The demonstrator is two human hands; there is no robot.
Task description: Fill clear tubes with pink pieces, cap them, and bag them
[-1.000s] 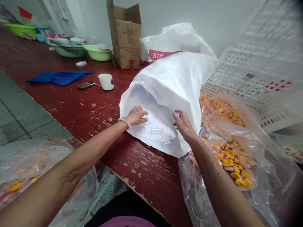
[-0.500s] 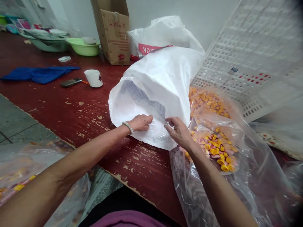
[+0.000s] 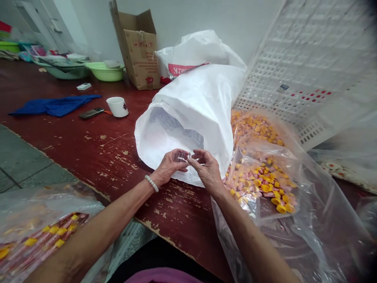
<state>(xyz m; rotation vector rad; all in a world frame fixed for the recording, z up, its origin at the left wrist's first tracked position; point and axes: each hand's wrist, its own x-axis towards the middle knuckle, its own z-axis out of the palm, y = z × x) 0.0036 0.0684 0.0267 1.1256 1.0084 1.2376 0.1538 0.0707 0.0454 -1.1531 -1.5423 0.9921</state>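
Note:
My left hand (image 3: pixel 169 166) and my right hand (image 3: pixel 206 167) are raised together in front of the mouth of a large white woven sack (image 3: pixel 197 114) that lies on the red table (image 3: pixel 97 145). The left fingers are closed round small clear plastic tubes (image 3: pixel 180 155). My right fingers are curled, pinching another clear tube (image 3: pixel 198 159) beside them. The sack's opening faces me and its printed inside shows.
A clear bag of yellow and pink caps (image 3: pixel 265 181) lies right of the sack, under a white plastic crate (image 3: pixel 309 70). A white cup (image 3: pixel 118 106), phone (image 3: pixel 91 113), blue cloth (image 3: pixel 55 105), green basins (image 3: pixel 104 70) and a cardboard box (image 3: pixel 138 43) sit further back. Another clear bag (image 3: pixel 38 232) hangs at lower left.
Both hands have come out of the sack's mouth and lifted toward each other, now holding clear tubes that earlier lay on the sack's lower lip.

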